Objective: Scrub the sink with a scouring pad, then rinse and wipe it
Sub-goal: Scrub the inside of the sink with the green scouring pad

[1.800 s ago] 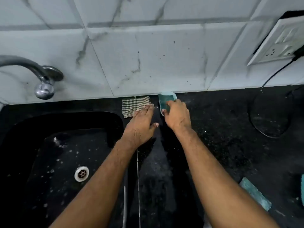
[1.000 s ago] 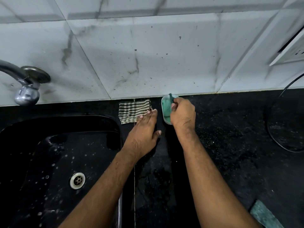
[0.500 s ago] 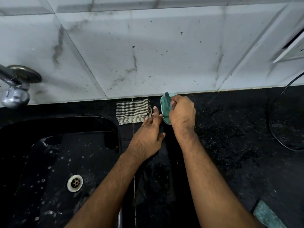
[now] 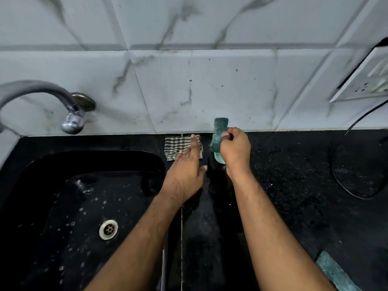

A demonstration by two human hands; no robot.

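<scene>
- The green scouring pad [image 4: 219, 131] is up off the counter, just right of the frame's centre, against the foot of the tiled wall. It hangs bent and limp, so I judge it thin, light and floppy, likely wet and a bit slick with soap.
- The right hand [image 4: 236, 151] pinches the pad near its middle with curled fingertips. For scrubbing, a flatter hold with the fingers spread across its back would probably serve better, as a pinch lets a soft pad fold.
- Just beneath that hand sits a pale green soap dish [image 4: 218, 159], mostly hidden; whether the pad touches it I cannot tell.
- The left hand [image 4: 185, 169] lies flat with straight fingers, holding nothing, its fingertips over the edge of a checked cloth [image 4: 178, 145] folded on the counter. The cloth looks soft and dry, fit for the wiping step.
- The black sink [image 4: 63, 206] fills the lower left, speckled with droplets or suds around a steel drain [image 4: 108, 229]; the wet basin will be slippery.
- A curved tap [image 4: 72, 120] stands at the upper left.
- A second green pad [image 4: 336, 271] lies at the lower right; a socket plate [image 4: 365, 80] and black cable [image 4: 357, 122] are at the upper right.
</scene>
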